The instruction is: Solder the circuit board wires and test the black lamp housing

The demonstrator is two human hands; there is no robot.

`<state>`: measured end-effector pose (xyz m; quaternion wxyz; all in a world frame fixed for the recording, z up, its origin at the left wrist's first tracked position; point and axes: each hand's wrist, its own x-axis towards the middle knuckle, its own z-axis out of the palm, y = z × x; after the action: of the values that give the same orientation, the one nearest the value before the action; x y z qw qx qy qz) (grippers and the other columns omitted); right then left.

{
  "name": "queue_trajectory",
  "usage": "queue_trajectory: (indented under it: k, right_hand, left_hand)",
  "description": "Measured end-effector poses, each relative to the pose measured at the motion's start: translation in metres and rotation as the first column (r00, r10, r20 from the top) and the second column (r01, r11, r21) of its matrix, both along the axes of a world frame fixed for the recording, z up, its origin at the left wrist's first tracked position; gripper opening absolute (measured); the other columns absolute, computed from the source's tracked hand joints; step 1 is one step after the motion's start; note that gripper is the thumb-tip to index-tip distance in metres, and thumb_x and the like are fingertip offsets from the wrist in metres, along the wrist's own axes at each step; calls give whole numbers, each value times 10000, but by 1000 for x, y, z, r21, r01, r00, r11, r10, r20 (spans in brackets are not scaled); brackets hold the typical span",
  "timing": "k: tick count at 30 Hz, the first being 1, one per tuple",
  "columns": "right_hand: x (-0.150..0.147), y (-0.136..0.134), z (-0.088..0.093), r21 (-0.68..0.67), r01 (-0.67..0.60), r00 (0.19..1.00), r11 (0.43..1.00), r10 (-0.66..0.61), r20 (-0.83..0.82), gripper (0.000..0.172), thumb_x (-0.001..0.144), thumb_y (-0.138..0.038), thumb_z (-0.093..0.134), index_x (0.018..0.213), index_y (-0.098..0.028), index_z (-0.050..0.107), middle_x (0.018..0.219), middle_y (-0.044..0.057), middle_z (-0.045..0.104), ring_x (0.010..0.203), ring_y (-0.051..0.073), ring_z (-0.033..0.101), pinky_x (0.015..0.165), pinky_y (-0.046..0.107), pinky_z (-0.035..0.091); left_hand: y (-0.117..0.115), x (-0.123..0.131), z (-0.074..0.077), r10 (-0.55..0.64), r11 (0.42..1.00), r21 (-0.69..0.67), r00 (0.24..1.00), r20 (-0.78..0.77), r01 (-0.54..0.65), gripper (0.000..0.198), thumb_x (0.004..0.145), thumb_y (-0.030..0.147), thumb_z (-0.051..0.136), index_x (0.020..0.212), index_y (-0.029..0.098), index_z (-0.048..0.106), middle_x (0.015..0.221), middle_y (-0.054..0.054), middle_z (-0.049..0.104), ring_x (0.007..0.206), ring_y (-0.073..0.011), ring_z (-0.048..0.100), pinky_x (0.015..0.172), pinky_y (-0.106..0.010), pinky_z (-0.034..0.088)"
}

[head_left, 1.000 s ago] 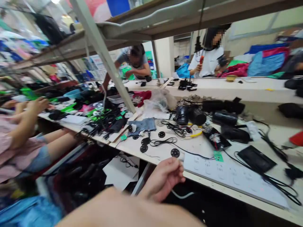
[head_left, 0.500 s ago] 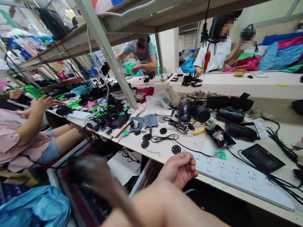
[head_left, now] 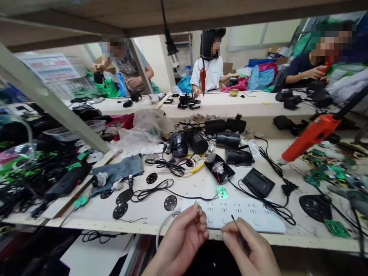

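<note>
My left hand (head_left: pixel 186 234) is closed in a pinch, palm up, with a tiny shiny metal piece (head_left: pixel 198 209) between thumb and forefinger; its kind is too small to tell. To its right, my right hand (head_left: pixel 250 245) is closed around a thin dark tool (head_left: pixel 243 242), whose slim shaft points up past the fingertips. Both hands are at the bench's front edge, before a white power strip (head_left: pixel 230 212). Just behind the strip, a small green circuit board (head_left: pixel 222 191) is wired to an open black housing (head_left: pixel 219 168).
An orange electric screwdriver (head_left: pixel 310 138) hangs at the right, another red one (head_left: pixel 203 78) farther back. Black discs (head_left: pixel 170 203), a coiled cable (head_left: pixel 155 188), black cylindrical housings (head_left: pixel 228 140) and a flat black panel (head_left: pixel 258 182) lie on the bench. A slanted post (head_left: pixel 54 99) stands left. Co-workers sit opposite.
The view has swung right, showing the orange screwdriver and another co-worker. My right hand with the thin tool now shows beside my left, which still pinches. A blurred dark shape in front has gone.
</note>
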<state>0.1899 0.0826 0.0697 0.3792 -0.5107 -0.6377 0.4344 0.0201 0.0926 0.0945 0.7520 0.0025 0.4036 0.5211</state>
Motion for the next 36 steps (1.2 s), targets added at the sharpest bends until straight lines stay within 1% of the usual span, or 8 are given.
queue_trajectory:
  k: [3,6,11,16,20,24,30,36]
  right_hand:
    - [-3,9,5,79,-20,1000,997,21,-13,132,910,-337,561,896,-241,650,726,-1,563,636,154,570,529,224,436]
    - [-12,17,12,67,-48,998,997,50,-31,78,867,-253,596,892,-237,667,747,-6,540,611,137,549,507,213,443]
    - [-21,21,13,52,-33,999,998,34,-25,119,855,-212,564,794,-215,666,741,-2,547,647,135,553,565,222,452]
    - [-20,18,10,125,-19,1000,992,19,3,154,875,-198,527,744,-203,608,727,-3,540,615,125,537,535,216,430]
    - [-19,15,10,231,-25,999,973,17,37,167,902,-176,482,775,-195,588,738,6,536,640,131,541,551,219,428]
    - [-20,11,10,269,-40,998,962,26,56,155,913,-168,470,811,-190,584,754,11,534,644,132,544,553,216,433]
    - [-18,6,11,277,-27,998,961,9,66,138,914,-175,495,806,-196,579,748,-4,527,614,115,544,536,193,440]
    - [-15,3,13,322,-2,997,947,-23,74,158,923,-181,481,781,-199,546,743,-2,517,607,116,548,513,193,440]
  left_hand:
    - [-3,11,-3,-58,998,-28,998,1,58,233,819,262,709,664,139,587,561,29,473,493,-71,441,498,-189,418]
    - [-6,18,-7,-87,994,-65,996,-3,86,204,804,266,727,693,123,631,536,35,455,475,-59,403,481,-172,384]
    - [-7,23,-13,-76,993,-89,997,26,78,239,723,290,802,675,115,647,521,38,467,473,-55,405,482,-165,385]
    - [-8,26,-17,-79,991,-112,996,-39,74,210,758,293,771,702,127,656,546,35,472,480,-59,407,487,-176,383]
    - [-11,28,-15,-72,997,-41,995,-63,69,308,629,329,866,622,125,635,513,41,467,475,-52,391,478,-173,372]
    - [-15,29,-14,-53,999,-2,994,-91,54,379,521,352,917,588,125,622,511,37,495,478,-49,386,484,-174,376]
    - [-19,31,-12,-53,994,78,973,-227,72,445,557,474,874,591,137,585,531,34,508,509,-65,404,509,-195,369]
    - [-20,33,-13,-99,974,149,917,-386,168,461,614,540,815,624,145,578,549,35,520,540,-79,403,549,-216,360]
